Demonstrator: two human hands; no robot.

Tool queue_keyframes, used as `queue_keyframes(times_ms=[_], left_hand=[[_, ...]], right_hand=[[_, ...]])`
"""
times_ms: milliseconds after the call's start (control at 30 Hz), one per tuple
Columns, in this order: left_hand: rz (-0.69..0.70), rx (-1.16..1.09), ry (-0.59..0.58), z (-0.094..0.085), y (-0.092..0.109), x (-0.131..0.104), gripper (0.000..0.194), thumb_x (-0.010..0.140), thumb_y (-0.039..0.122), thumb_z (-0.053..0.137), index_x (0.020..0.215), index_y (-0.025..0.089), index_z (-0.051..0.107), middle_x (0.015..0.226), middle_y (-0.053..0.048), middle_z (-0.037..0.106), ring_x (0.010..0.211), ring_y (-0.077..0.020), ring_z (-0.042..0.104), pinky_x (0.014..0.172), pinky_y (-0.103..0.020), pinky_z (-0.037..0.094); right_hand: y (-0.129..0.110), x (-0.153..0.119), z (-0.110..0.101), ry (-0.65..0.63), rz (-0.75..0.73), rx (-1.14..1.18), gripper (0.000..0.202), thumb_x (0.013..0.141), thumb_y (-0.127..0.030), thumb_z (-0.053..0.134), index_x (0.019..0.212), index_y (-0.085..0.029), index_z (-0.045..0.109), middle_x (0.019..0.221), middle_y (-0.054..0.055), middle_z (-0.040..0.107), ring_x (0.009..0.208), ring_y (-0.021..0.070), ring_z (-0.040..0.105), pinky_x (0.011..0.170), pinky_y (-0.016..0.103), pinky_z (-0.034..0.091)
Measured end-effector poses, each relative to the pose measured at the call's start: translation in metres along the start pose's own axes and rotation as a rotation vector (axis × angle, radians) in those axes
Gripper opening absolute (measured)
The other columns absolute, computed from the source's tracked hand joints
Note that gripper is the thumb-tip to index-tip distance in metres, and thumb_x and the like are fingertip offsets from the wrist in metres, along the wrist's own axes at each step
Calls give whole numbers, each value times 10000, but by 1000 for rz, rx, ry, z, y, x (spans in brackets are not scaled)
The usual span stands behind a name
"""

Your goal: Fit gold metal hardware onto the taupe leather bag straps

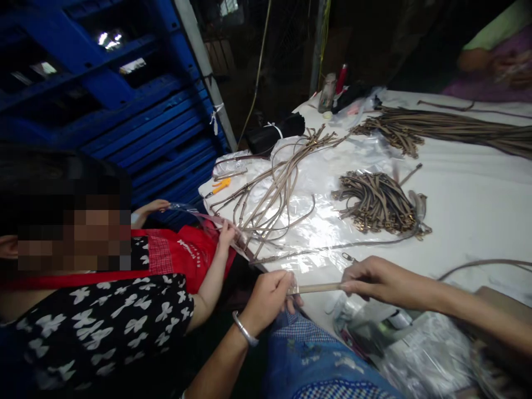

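Between my two hands a short piece of tan strap (pixel 319 287) is stretched level, over the near edge of the white table. My left hand (pixel 270 299), with a silver bangle at the wrist, is closed around the strap's left end, where a bit of clear plastic shows. My right hand (pixel 369 280) pinches the other end between thumb and fingers. Just above the right hand lies a small metal clasp (pixel 348 257). A long thin strap (pixel 332 245) runs across clear plastic beyond my hands. The ends of the held strap are hidden by my fingers.
Several loose straps (pixel 282 183) and a bundle of short straps with brass-coloured fittings (pixel 378 202) lie on the table (pixel 465 210). Long straps (pixel 465 127) stretch along the back. Orange-handled pliers (pixel 221 185) lie at left. A co-worker (pixel 203 260) handles clear plastic beside me; plastic bags (pixel 432 354) crowd the lower right.
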State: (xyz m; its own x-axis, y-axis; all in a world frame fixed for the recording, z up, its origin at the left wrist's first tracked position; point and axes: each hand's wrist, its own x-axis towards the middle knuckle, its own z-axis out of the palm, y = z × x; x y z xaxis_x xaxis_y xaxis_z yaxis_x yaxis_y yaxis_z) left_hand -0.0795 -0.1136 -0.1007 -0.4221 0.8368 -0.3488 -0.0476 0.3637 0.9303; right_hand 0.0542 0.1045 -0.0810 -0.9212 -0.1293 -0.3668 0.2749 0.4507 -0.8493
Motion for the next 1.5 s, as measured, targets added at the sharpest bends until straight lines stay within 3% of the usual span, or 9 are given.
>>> queue_keyframes(times_ms=[167,333,433,600,767,900,1067,1267,1500], left_hand=[[95,101,-2,8,14,16,481,966,477,388,705,140,612,579,-27,662,441,-95,558,485,-188,426],[18,132,39,-8,12,22,469,957,481,411,699,137,597,567,-23,663,380,-75,487,423,-178,372],[79,121,-52,4,20,32,472,964,470,395,714,136,616,598,-37,675,450,-100,566,460,-184,420],[120,145,-105,18,36,52,488,958,463,409,668,131,619,521,-18,626,382,-71,491,418,-167,374],[79,-31,-196,27,33,63,435,952,477,404,795,127,608,721,-79,711,473,-105,608,438,-184,443],[152,-33,-143,43,38,68,358,945,491,425,912,163,567,665,-35,684,468,-124,622,401,-176,425],[159,-96,-141,45,42,64,396,936,559,393,1052,195,495,660,-10,655,516,-161,659,424,-206,468],[133,-123,-279,28,35,46,409,885,476,576,1139,168,486,789,-58,707,665,-152,677,683,-267,503],[157,55,-263,28,42,24,277,839,375,651,920,112,624,757,-79,706,552,-105,579,547,-212,457]], right_hand=[[-12,15,0,76,-143,-39,388,923,-461,527,798,-142,709,671,11,629,599,118,524,581,219,373],[10,-2,-12,159,-64,32,437,922,-511,510,840,-129,707,658,13,625,589,118,529,563,213,392],[9,-1,-12,116,-109,93,437,916,-515,521,831,-133,717,674,14,633,604,117,536,580,216,405],[5,-3,-24,146,-102,78,403,903,-505,552,836,-140,709,692,17,634,617,123,532,578,224,396],[9,-6,-21,196,-104,222,435,926,-450,548,1272,-186,520,703,-12,645,620,126,546,590,235,404],[0,-1,-12,235,-127,347,521,919,-423,566,1355,-195,394,706,-18,646,664,146,587,611,254,420],[3,-10,-12,267,-19,382,509,877,-505,583,1214,-125,550,676,2,618,558,120,511,530,247,382],[-3,-40,-9,220,-72,478,565,944,-478,491,1400,-149,439,874,46,638,802,163,578,772,325,451],[-5,-56,2,194,-31,521,553,933,-478,518,1361,-127,498,891,76,679,731,150,593,710,309,466]])
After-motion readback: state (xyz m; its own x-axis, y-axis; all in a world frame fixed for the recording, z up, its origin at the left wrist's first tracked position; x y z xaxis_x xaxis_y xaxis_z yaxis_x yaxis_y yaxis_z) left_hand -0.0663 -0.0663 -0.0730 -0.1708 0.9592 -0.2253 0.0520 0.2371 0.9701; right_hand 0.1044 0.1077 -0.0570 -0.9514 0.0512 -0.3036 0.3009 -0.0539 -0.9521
